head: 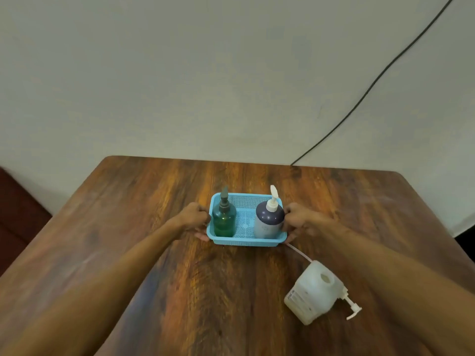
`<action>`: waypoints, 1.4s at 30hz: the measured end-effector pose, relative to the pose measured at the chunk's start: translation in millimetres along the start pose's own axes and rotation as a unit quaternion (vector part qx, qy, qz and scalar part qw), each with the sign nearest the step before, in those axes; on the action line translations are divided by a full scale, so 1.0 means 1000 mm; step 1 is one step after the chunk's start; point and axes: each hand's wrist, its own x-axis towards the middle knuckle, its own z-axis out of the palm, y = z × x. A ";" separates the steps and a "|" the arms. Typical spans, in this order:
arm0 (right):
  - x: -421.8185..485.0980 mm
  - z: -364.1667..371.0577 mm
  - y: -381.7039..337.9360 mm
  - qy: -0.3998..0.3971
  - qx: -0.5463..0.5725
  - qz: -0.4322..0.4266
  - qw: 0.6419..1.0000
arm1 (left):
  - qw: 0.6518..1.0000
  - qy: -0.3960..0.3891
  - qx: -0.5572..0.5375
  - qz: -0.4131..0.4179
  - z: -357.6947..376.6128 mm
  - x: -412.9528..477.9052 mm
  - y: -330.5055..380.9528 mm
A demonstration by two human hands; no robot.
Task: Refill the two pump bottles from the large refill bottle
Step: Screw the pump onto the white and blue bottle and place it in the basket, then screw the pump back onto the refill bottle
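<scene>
A light-blue mesh basket point(246, 240) stands on the wooden table. Inside it, at the left, is a green pump bottle point(224, 222) with a dark pump; at the right is a dark blue and white pump bottle point(267, 222) with a white pump. My left hand point(194, 217) grips the basket's left end and my right hand point(299, 219) grips its right end. The large whitish refill bottle point(312, 291) stands near the front right, open at the top. Its white pump head point(353, 308) and tube lie beside it on the table.
The brown wooden table point(180, 278) extends around the basket on all sides. A black cable point(372, 83) runs down the pale wall to the table's far edge. A dark red seat point(18, 217) shows at the left.
</scene>
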 end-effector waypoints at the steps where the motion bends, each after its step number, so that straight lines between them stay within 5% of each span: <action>1: 0.000 0.002 -0.002 0.017 -0.010 0.007 1.000 | 1.000 0.006 0.007 -0.001 0.000 -0.003 0.006; 19: 0.085 -0.022 -0.099 0.139 -0.002 -0.075 0.988 | 0.991 0.108 0.080 0.022 -0.085 0.095 0.071; 42: 0.159 -0.010 -0.124 0.152 -0.016 -0.053 0.987 | 0.990 0.129 0.060 0.018 -0.101 0.170 0.039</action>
